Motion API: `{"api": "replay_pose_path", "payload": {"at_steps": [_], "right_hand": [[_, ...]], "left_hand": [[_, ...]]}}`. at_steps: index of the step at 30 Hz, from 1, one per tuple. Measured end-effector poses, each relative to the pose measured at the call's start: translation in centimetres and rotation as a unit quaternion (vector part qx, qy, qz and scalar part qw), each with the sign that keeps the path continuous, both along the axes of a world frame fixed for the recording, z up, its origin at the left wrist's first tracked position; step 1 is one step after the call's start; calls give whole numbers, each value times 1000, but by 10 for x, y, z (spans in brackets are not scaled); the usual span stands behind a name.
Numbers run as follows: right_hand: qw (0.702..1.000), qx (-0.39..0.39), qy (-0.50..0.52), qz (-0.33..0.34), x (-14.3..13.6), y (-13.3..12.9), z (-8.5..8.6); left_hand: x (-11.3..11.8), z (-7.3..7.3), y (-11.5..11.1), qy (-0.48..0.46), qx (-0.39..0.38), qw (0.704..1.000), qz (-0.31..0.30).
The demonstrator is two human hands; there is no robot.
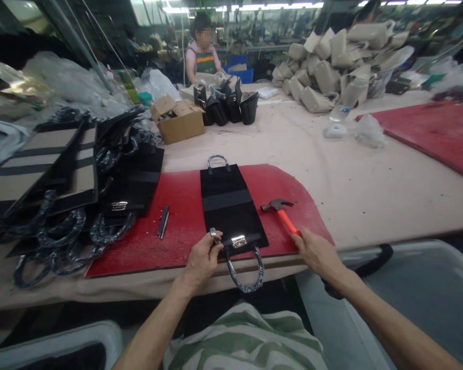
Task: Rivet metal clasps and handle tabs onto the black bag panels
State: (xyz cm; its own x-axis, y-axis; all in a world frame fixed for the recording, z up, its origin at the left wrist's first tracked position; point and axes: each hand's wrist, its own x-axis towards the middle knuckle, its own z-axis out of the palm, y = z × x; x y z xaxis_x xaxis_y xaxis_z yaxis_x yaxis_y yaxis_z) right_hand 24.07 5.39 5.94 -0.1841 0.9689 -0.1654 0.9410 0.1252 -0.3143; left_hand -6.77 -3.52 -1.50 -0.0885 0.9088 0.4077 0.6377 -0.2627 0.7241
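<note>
A black bag panel (pixel 231 218) lies flat on the red board (pixel 181 190), with a wrapped handle at each end and a shiny metal clasp (pixel 238 241) near its front edge. At the panel's front left corner, my left hand (pixel 203 257) is closed in a pinch on a small silver metal piece (pixel 213 233), whose exact kind I cannot make out. My right hand (pixel 315 250) grips the orange handle of a claw hammer (pixel 283 213). The hammer's head is over the board, to the right of the panel.
Dark slim tools (pixel 163 222) lie on the board's left part. Black bag panels (pixel 34 164) with wrapped handles are piled at left. Behind stand a cardboard box (pixel 181 126), black bags (pixel 231 103) and a heap of beige bags (pixel 324 72). A person (pixel 203 54) works across the table.
</note>
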Motion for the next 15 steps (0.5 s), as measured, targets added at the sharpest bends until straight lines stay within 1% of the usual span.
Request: {"api": "replay_pose_path", "payload": {"at_steps": [2,3,4,5,8,11,13,15], "right_hand": [[993,100,-51,24,-2,-4,-7],[988,134,-61,38,-6,-8,-8],[987,146,-57,46,-13,-12,-9],[989,135,-39,45,-22,-18,-9],[997,64,33,19,-53,-32,-15],[995,33,83,-34,-77,-36,-22],[987,13,140,-83,-83,-33,-23],[970,-26,212,-114,-81,-26,-22]], "left_hand": [[0,1,0,4,12,1000,1],[-1,2,0,7,17,1000,2],[-1,2,0,11,19,1000,4],[-2,2,0,18,22,1000,6],[-2,0,-1,39,31,999,3],[-2,-2,-3,51,55,997,1],[-1,-2,-4,49,66,997,13],[0,0,-5,33,54,997,36]]}}
